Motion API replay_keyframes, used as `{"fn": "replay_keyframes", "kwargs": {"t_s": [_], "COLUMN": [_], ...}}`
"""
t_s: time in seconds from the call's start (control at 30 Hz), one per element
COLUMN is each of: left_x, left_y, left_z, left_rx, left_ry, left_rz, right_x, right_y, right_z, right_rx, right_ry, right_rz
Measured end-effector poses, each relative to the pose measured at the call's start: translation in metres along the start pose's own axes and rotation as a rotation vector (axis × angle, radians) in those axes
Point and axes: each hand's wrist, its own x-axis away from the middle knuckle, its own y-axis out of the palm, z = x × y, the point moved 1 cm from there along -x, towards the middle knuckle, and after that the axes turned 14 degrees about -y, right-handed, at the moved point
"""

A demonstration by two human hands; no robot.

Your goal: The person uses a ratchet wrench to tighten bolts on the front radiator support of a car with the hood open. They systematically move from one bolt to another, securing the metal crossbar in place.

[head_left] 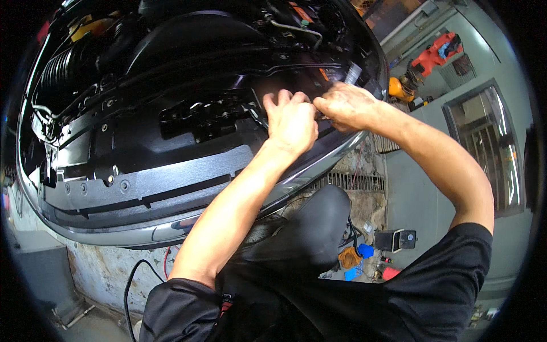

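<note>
My left hand (289,121) rests on the front of a car's engine bay, on the black plastic cover (156,157) just behind the chrome-edged front rim. Its fingers are bent and spread apart, with nothing visible in them. Close beside it, almost touching, my right hand (348,106) is closed in a fist. A pale, clear, handle-like piece (353,74) sticks out past the far side of that fist; its other end is hidden, so its kind cannot be told. Right of the cover's latch opening (208,117), both hands hide the spot beneath them.
Behind the cover lies the dark engine bay with a metal pipe (293,27) and a ribbed hose (60,71). My bent knee (319,228) is below the bumper edge (305,182). On the floor at right are a black case (393,239) and a blue item (366,251).
</note>
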Motion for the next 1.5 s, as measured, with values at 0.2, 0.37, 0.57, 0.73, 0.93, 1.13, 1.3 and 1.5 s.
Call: {"fn": "replay_keyframes", "kwargs": {"t_s": [0.2, 0.37, 0.57, 0.73, 0.93, 1.13, 1.3, 1.5], "left_x": [0.000, -0.002, 0.002, 0.006, 0.005, 0.029, 0.154, 0.244], "left_y": [-0.001, 0.002, -0.002, 0.003, 0.006, -0.030, -0.064, 0.051], "left_z": [0.005, 0.004, 0.003, 0.008, 0.004, 0.018, 0.005, -0.034], "left_rx": [-0.023, 0.006, -0.031, -0.104, -0.041, -0.183, 0.580, 0.643], "left_ry": [-0.012, -0.029, -0.004, 0.061, 0.051, 0.047, 0.273, 0.194], "left_rz": [-0.027, -0.012, -0.045, -0.013, 0.042, -0.093, -0.272, -0.477], "right_x": [-0.005, 0.010, 0.003, 0.004, 0.005, -0.001, -0.001, -0.007], "right_y": [0.010, 0.013, 0.018, 0.017, 0.002, 0.024, 0.007, -0.009], "right_z": [0.007, 0.011, -0.003, 0.006, 0.006, 0.019, -0.002, 0.001], "right_rx": [-0.968, 0.201, -0.158, -0.772, 0.240, -0.768, -0.212, 0.218], "right_ry": [0.652, -0.314, 0.234, 0.517, -0.234, 0.551, 0.216, -0.153], "right_rz": [-0.105, 0.261, 0.138, -0.061, 0.116, -0.087, -0.013, -0.072]}}
